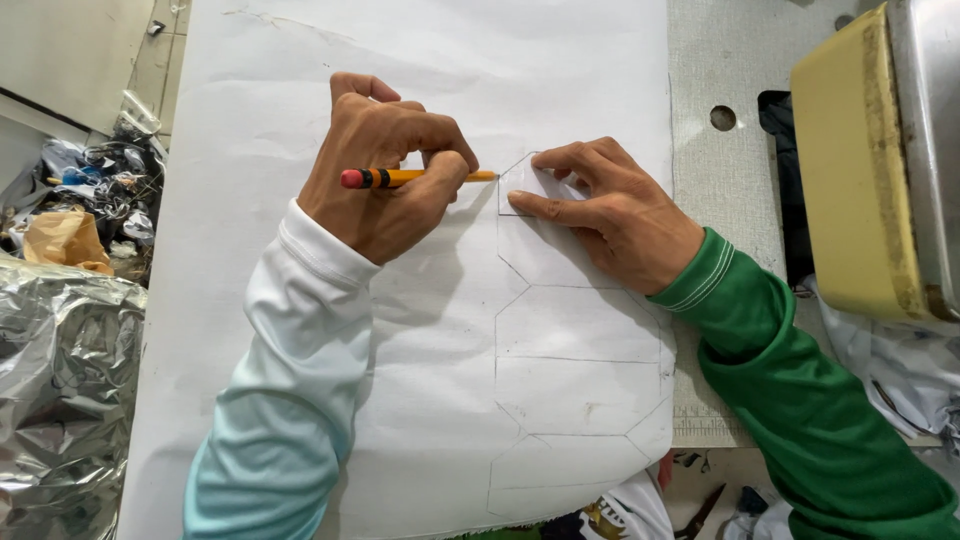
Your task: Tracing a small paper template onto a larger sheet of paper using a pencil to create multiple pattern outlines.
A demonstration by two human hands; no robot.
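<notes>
A large white sheet (300,120) of fabric or paper covers the table. My left hand (385,165) grips a yellow pencil (420,178) with a pink eraser, its tip touching the left edge of a small white template (530,185). My right hand (615,215) presses that template flat with spread fingers. Below the template, several pencilled outlines (575,370) of the same angular shape run down the sheet towards me.
A sewing machine (880,160) with a yellowish side stands at the right on a grey tabletop (720,180) with a round hole. Crumpled silver foil (60,390) and scraps lie at the left. Scissors and cloth scraps (700,510) sit at the near edge.
</notes>
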